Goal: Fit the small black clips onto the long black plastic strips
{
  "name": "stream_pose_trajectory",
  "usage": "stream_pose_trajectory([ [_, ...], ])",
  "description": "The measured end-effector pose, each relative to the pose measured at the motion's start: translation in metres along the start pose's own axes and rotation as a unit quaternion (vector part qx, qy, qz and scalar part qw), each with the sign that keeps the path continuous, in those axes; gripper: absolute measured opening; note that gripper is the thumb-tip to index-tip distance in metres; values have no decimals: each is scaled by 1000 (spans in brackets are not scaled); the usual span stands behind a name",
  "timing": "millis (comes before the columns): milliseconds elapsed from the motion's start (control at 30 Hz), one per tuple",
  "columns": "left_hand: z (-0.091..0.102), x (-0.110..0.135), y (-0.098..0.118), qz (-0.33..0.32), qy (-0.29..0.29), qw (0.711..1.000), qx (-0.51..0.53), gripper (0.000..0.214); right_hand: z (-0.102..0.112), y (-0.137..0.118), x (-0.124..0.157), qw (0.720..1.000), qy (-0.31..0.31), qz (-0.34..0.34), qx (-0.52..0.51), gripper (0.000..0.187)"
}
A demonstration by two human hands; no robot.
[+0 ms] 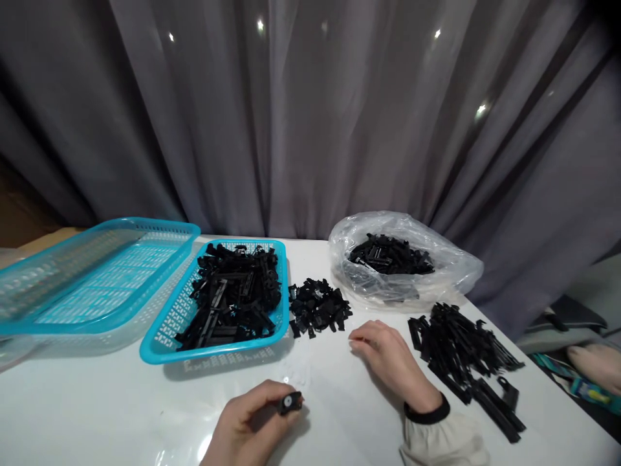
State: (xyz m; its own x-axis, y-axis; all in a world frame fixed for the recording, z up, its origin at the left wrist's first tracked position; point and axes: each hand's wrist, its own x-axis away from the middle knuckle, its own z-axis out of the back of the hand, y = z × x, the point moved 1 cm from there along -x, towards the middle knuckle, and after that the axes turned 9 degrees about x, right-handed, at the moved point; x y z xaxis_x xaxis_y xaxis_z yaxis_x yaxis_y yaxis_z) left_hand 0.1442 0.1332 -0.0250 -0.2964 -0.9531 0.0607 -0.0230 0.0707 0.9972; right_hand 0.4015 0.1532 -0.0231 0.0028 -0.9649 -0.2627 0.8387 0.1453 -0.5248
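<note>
Head view: your left hand point(255, 421) is bent into a pinch low in the frame, thumb and forefinger pressed round the small black plastic part with a pale round end point(290, 402). The part sits at those fingertips, near the glossy white table point(121, 408), its pale end turned toward you. Its long axis seems to run away from you, nearly along your line of sight, so its length can't be judged; the end face tips slightly, right side higher.

Your right hand point(385, 359) is well apart from that part, farther out and to the right. Its fingers curl loosely, thumb and forefinger tips close together and aimed left; whether anything sits between them, you cannot tell from here. Those tips are just beside the loose heap of small, chunky black plastic pieces point(320, 307), so your right hand is the nearer one to it; from your left hand, the heap lies outward and slightly right.

Right of your right hand spreads the pile of long, thin black plastic strips point(446, 346), most slanting from far left to near right. Beyond are the clear, crinkled plastic bag point(456, 265) and, leftward, the blue perforated plastic basket point(213, 355), both holding black pieces.
</note>
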Motion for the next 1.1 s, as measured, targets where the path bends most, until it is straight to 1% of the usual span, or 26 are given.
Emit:
stream_pose_trajectory([
  [100,1,0,-2,-10,2,1000,-19,14,-16,-7,3,997,-8,34,64,18],
  [167,3,0,-3,-19,6,999,-27,15,-22,-8,3,995,-7,44,94,20],
  [233,3,0,-3,-18,-3,999,-29,14,-25,-7,4,992,-8,54,112,20],
  [367,2,1,0,-16,-8,1000,-4,11,-27,-5,5,990,-7,75,117,18],
  [467,0,3,2,-16,6,1000,18,10,-25,-13,7,992,2,86,98,17],
  [533,-1,3,2,-13,3,1000,21,9,-21,-24,8,995,11,88,45,15],
  [600,0,3,1,-13,-1,1000,20,8,-17,-40,11,994,21,85,-70,11],
  [667,1,3,0,-16,-5,1000,12,9,-15,-56,15,977,21,81,-195,6],
  [700,2,3,0,-17,-10,1000,7,9,-15,-63,18,967,16,83,-239,7],
  [800,4,3,-2,-17,-36,999,-12,12,-17,-79,25,953,-11,114,-279,18],
  [900,4,2,-3,-18,-49,999,-15,13,-19,-84,28,953,-9,156,-259,27],
  [1000,4,2,-2,-14,-46,999,-3,14,-21,-86,30,959,27,195,-203,28],
  [1100,3,2,-1,-12,-50,999,19,13,-23,-88,31,958,70,236,-146,38],
])
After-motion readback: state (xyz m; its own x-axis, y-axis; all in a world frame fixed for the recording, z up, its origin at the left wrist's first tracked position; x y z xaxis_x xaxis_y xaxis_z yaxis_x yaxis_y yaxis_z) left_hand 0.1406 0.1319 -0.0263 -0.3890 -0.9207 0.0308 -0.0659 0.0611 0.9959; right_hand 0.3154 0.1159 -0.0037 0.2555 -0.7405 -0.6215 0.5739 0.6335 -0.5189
